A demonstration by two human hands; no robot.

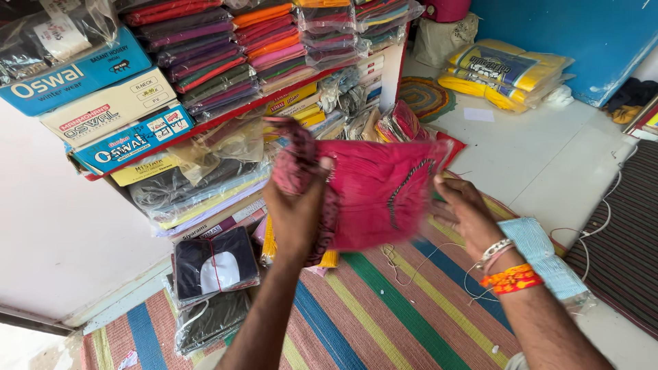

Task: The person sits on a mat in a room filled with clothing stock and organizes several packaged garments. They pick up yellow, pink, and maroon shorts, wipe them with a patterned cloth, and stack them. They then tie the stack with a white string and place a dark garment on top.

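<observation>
A bright pink folded cloth (373, 192) with a dark trim line hangs in front of me, blurred by motion. My left hand (296, 212) is shut on its left edge, where a patterned pink and black part bunches up. My right hand (462, 209) is at the cloth's right lower edge with fingers spread, touching or just off it. On the right wrist are white bangles and an orange thread band (510, 277).
A shelf (205, 120) on the left holds stacked folded fabrics and flat cardboard boxes. Packed garments in clear bags (214, 267) lie on a striped mat (391, 315). Yellow bagged bundles (504, 72) sit on the white floor. A dark rug (627, 240) lies at right.
</observation>
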